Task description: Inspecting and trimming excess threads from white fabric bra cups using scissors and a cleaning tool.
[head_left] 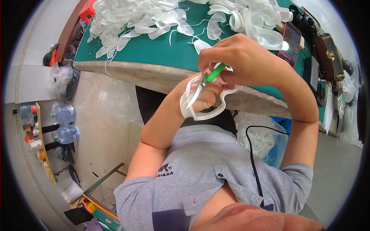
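Note:
Over the near edge of the table my two hands meet. My right hand (244, 57) is closed round the green handle of small scissors (216, 72), whose metal blades point down and to the left. My left hand (206, 101) has its fingers curled in on a curved, milky-white rubbery frame (210, 114). That soft piece loops around the left fingers, and the blades lie across its left side. Whether the blades are cutting into it I cannot tell. The right fingers partly hide the left fingertips.
Heaped strips and trimmings (138, 19) of the same white material cover the far left of the green table (146, 54). Thicker white frames (266, 23) are piled at the far right. A phone (291, 44) and a brown case (327, 56) stand right. A bag of white pieces (262, 142) sits below.

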`<state>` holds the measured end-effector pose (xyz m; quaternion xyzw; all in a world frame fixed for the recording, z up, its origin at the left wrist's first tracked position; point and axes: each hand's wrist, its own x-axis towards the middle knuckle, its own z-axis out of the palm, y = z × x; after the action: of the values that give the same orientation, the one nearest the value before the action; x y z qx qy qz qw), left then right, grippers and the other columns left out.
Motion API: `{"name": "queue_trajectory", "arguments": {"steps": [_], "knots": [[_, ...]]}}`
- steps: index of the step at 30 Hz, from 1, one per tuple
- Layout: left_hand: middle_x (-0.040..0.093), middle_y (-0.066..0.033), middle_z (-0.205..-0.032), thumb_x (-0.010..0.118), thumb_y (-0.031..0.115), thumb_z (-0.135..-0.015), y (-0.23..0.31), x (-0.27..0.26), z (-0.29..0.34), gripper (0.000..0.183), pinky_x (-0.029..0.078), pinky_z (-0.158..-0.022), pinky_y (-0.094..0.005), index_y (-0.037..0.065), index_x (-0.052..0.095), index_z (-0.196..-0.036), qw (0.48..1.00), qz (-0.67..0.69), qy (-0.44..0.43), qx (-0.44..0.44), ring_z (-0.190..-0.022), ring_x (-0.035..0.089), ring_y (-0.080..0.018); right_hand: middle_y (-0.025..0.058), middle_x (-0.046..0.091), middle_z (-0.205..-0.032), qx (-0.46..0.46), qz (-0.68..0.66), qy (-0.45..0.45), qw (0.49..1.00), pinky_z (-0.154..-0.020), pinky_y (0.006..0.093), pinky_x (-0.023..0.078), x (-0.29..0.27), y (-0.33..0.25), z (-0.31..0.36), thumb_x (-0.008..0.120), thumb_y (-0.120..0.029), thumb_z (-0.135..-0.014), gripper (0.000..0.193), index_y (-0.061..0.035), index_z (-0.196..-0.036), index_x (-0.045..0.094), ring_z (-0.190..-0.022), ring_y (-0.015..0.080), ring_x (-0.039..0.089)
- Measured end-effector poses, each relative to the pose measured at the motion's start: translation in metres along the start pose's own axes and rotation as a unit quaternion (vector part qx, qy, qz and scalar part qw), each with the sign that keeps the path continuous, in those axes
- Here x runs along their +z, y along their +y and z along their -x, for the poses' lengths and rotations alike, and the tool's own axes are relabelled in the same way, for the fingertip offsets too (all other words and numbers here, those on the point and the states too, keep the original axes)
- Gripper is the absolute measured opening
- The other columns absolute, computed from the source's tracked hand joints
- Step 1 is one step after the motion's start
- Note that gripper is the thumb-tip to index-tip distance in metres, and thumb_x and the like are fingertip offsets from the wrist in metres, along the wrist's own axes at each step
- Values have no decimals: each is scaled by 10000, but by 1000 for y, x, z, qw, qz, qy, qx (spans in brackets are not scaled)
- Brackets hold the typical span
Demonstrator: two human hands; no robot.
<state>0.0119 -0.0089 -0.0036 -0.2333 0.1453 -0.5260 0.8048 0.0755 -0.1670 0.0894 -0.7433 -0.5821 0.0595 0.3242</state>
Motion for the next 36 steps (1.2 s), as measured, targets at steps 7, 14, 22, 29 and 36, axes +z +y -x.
{"name": "queue_trajectory", "arguments": {"steps": [7,14,22,29,36], "knots": [[488,-48,-619,396,127,-983,0,1,0,303,401,-296,-190,-157,375,-1088,998,-27,21,57,-360,469,-92,61,624,-727,-20,12,5,1000,-590,311,492,-4,2,-3,689,12,-606,290,-76,-861,582,-696,237,640],[405,-169,-964,309,69,-968,-5,9,0,206,396,-315,-240,-109,344,-1064,997,-18,-35,65,-429,464,-120,76,611,-734,-14,-36,50,998,-595,301,474,-25,-5,-4,713,-36,-655,252,-41,-871,583,-661,209,622],[417,-131,-845,258,59,-964,-5,8,2,132,391,-329,-256,-37,336,-1010,999,9,-45,3,-401,437,-149,23,594,-748,85,-85,106,987,-606,212,444,-31,4,5,751,2,-722,216,-19,-828,565,-710,52,563],[394,-103,-654,226,97,-1003,-4,12,0,150,389,-328,-271,-6,327,-962,999,-19,-33,16,-366,415,-168,2,554,-759,157,-110,112,975,-597,210,414,-31,27,23,733,-3,-756,188,-5,-855,573,-661,59,510],[398,-110,-652,233,138,-1017,-11,23,1,185,361,-315,-274,-11,325,-958,999,-5,-3,44,-356,399,-173,33,587,-829,224,-153,88,959,-673,240,517,-31,37,48,686,17,-795,189,13,-949,578,-768,101,622]]}}
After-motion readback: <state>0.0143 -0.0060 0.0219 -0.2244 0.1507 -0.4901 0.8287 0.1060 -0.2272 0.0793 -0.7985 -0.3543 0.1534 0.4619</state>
